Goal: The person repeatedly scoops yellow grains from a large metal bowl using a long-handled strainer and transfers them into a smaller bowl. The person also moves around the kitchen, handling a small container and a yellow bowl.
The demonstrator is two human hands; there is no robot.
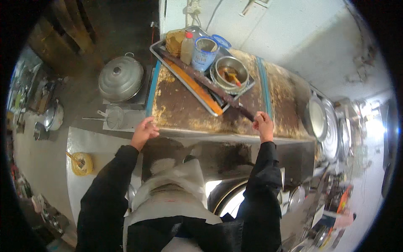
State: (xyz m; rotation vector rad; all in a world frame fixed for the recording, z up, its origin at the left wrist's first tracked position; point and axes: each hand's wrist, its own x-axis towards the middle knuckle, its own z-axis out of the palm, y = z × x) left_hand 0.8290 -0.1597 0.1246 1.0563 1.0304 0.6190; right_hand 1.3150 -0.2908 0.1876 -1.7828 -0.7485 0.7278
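My right hand [263, 125] is closed around the near end of a long dark rod [217, 89], probably wooden. The rod slants across a metal tray [156, 48] and extends past its near corner. Beside it, an orange-brown wooden stick [195, 86] lies along the tray's front edge. Held over the front left corner of the worktop [182, 108], my left hand [145, 132] has curled fingers, slightly apart, and nothing in it. Farther back on the tray are a blue tin [203, 58], a red-capped bottle [187, 48] and a metal bowl [231, 71] with a brush in it.
A large lidded pot [121, 78] stands left of the worktop, with a wire strainer [115, 118] nearer me. A yellow tub [82, 163] with a wooden handle sticking out sits on the left counter. At right is a pale basin [317, 118]. A person [343, 220] is in the background.
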